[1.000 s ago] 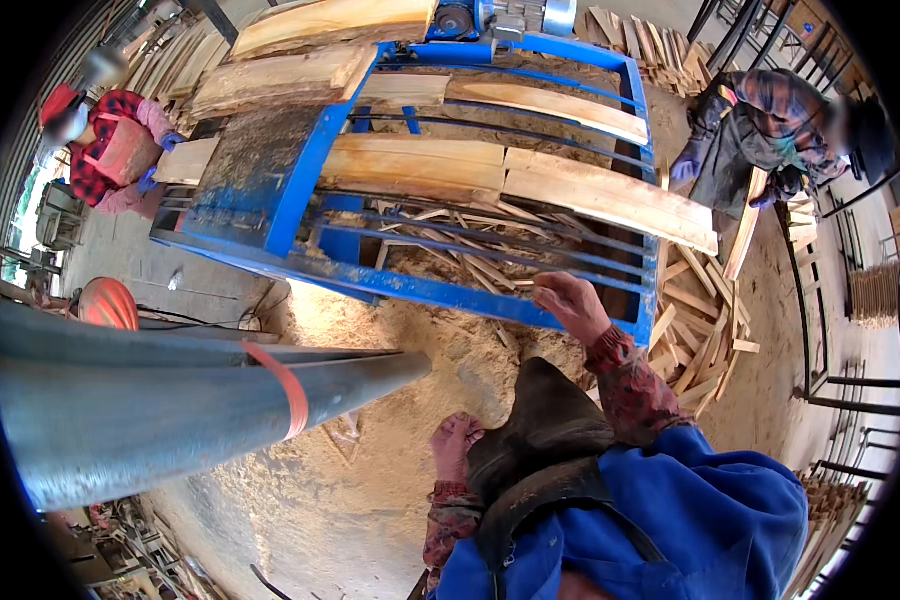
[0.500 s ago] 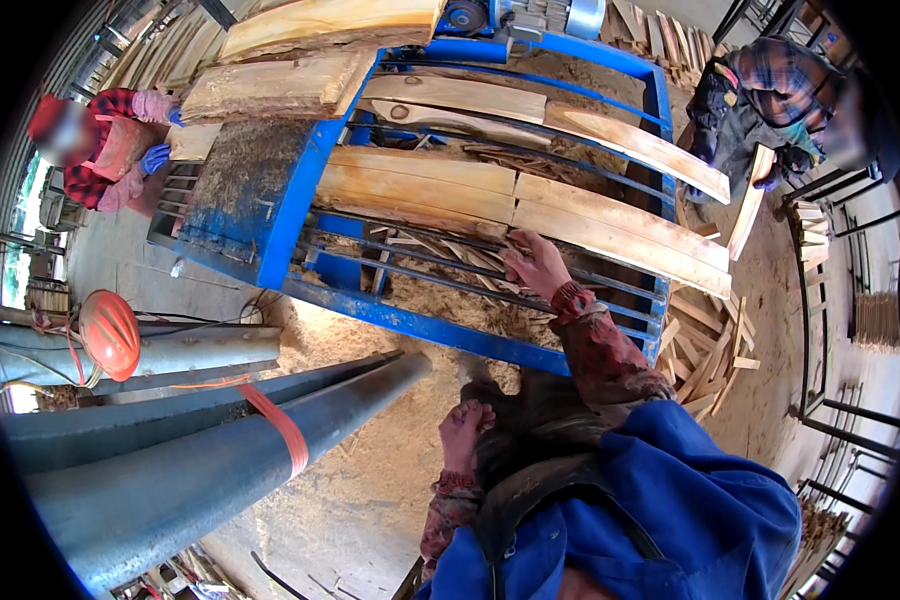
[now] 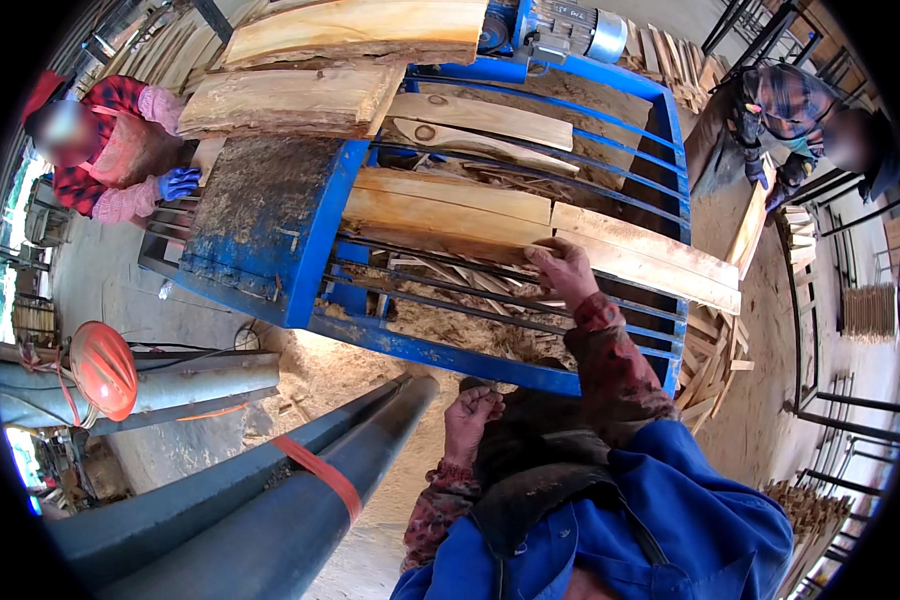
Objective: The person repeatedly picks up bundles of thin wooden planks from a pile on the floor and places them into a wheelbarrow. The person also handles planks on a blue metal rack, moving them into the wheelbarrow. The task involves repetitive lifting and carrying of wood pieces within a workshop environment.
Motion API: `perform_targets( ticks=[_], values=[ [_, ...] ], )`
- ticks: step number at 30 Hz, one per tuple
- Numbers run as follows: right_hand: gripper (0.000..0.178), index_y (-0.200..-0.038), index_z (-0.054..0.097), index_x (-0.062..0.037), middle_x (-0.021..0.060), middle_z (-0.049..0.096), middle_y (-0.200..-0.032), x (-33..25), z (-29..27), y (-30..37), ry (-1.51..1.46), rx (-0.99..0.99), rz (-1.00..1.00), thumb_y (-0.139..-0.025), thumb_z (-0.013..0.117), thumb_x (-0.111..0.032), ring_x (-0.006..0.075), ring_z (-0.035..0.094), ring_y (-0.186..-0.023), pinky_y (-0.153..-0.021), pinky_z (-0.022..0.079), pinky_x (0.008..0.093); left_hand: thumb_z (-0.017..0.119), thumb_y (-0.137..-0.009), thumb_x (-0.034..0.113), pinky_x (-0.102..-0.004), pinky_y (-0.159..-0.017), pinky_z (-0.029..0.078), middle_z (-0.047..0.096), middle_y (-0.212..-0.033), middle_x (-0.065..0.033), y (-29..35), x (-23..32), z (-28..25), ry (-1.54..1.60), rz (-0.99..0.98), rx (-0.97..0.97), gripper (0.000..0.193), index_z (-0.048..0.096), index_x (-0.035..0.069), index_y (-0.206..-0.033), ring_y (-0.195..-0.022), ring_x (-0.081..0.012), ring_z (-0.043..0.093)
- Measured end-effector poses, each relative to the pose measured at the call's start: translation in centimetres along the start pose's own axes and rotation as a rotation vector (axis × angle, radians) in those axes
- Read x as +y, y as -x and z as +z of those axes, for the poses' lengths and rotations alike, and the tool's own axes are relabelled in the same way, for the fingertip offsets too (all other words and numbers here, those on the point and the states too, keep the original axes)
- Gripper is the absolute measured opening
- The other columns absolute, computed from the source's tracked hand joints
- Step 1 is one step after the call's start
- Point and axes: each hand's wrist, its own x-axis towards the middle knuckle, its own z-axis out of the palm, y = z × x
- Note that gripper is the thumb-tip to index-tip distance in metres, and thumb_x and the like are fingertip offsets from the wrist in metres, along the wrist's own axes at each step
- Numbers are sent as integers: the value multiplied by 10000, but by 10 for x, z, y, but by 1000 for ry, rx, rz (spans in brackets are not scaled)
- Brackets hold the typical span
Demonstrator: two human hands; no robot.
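Observation:
Two pale wooden boards lie side by side on the blue roller table; at the near one's edge, the left board [image 3: 440,215] meets another pair, the right boards [image 3: 650,255], end to end. My right hand [image 3: 565,272] reaches over the bars with its fingertips closed on the near edge of the left board, close to that joint. Part of its grip is hidden under the hand. My left hand [image 3: 468,425] hangs in front of my body, its fingers curled in with nothing visible in them.
A blue-framed machine table [image 3: 450,358] with dark bars spans the middle, above sawdust and offcuts. Thick boards [image 3: 290,100] lie on its left housing. Grey steel beams [image 3: 270,510] and an orange helmet [image 3: 103,370] stand at left. Gloved co-workers stand left and right; the right one holds a board [image 3: 750,230].
My right hand has moved from over the bars up to the board's edge. A board at the far right has left the bars. My left hand stays curled as the view shifts.

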Motion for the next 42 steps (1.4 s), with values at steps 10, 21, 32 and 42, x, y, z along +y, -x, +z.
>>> perform_targets(
  ticks=[10, 21, 32, 42],
  values=[
    [276, -826, 610, -9, 3, 494, -595, -78, -66, 65, -14, 110, -58, -986, 583, -233, 98, 495, -467, -431, 375, 252, 656, -958, 140, -307, -776, 577, 700, -1010, -120, 2, 35, 12, -19, 66, -49, 235, 602, -13, -1128, -874, -192, 690],
    [277, -894, 645, -8, 53, 584, -602, -19, -145, 171, -217, 61, 164, -1008, 563, -247, 149, 560, -483, -462, 447, 281, 770, -847, 377, -464, -1054, 455, 601, -1241, -135, -40, 47, 112, 451, 228, -410, 612, 515, 21, -1276, -1194, -283, 567],
    [249, -1018, 685, 39, 55, 632, -725, -4, -177, 193, -98, -151, 281, -974, 632, -201, 131, 620, -595, -546, 495, 266, 641, -939, 433, -438, -1050, 422, 590, -1088, -99, -34, 49, 151, 503, 50, -171, 542, 514, 2, -1243, -1083, -254, 570],
    [236, -1008, 726, -28, 140, 691, -880, 9, -154, 163, 586, -293, -62, -894, 710, -234, 272, 682, -775, -677, 536, 351, 595, -977, 149, -403, -873, 522, 615, -877, -57, -41, 30, 113, 478, 27, 87, 164, 593, 28, -1089, -876, -208, 623]
  ],
)
